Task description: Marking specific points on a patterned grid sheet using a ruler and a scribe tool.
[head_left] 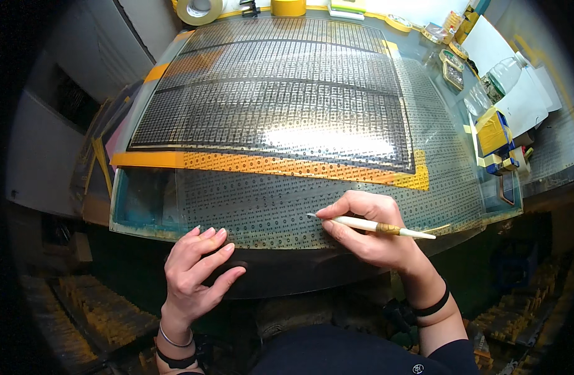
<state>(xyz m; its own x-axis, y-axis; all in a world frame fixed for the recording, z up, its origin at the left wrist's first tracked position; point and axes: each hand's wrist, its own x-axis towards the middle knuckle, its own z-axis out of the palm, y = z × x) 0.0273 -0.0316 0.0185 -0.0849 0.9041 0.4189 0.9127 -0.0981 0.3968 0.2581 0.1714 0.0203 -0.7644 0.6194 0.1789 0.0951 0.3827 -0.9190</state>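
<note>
My right hand grips a slim, pen-like tool with a white handle and a brownish band. Its small pale tip points left, just over a clear film sheet printed with rows of tiny dark marks. Whether the tip touches the film I cannot tell. My left hand lies with fingers apart, fingertips at the front edge of the film, holding nothing. Beyond both hands a dark, finely gridded sheet lies on the table, with orange tape along its near edge. Glare covers part of it.
The glass-topped table bends across the view. Along its back stand tape rolls and a yellow roll. On the right are a clear bottle, white paper, a blue-and-yellow tape dispenser and a phone.
</note>
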